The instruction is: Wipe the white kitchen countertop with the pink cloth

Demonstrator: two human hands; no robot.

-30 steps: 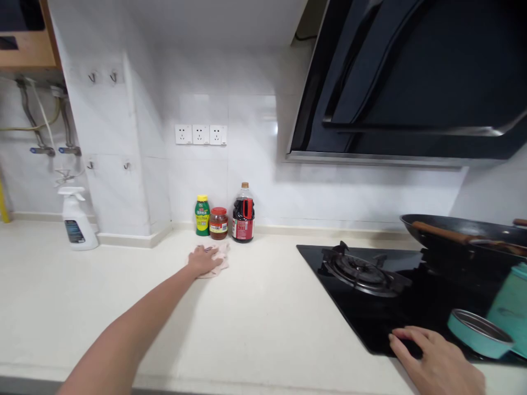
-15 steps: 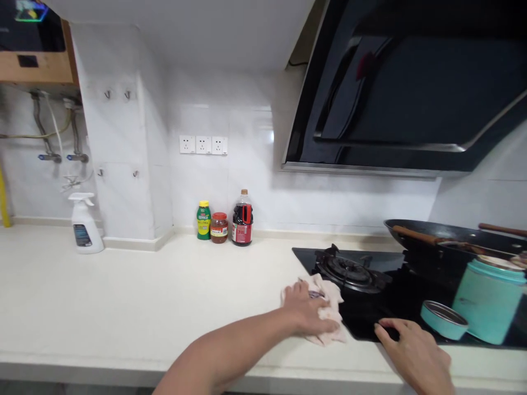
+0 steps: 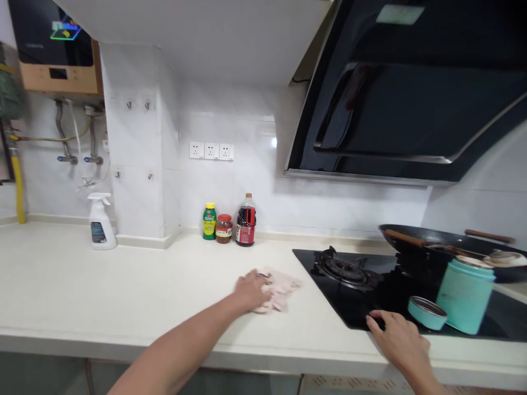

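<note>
My left hand (image 3: 252, 292) presses down on a pale pink cloth (image 3: 282, 288), which lies crumpled on the white countertop (image 3: 135, 296) left of the stove. The cloth is slightly blurred. At the front edge of the black glass gas stove (image 3: 333, 299) is my right hand (image 3: 399, 336), its fingers curled and thumb bent in. What sits under those fingers, perhaps a knob, is hidden. Just right of that hand stand a small turquoise lid or cup (image 3: 428, 314) and a turquoise canister (image 3: 466, 296), both on the stove.
A large wok (image 3: 440, 238) with wooden handles occupies the right of the stove, beside a burner (image 3: 346, 271). Against the wall stand a green bottle (image 3: 209, 222), a red-lidded jar (image 3: 224, 230) and a dark sauce bottle (image 3: 246, 222). Farther left is a white spray bottle (image 3: 101, 225). A range hood (image 3: 379, 120) overhangs.
My left hand has slid the cloth leftward, off the stove's left edge onto the countertop. My right hand stays at the stove's front edge. The view has shifted a little left.
</note>
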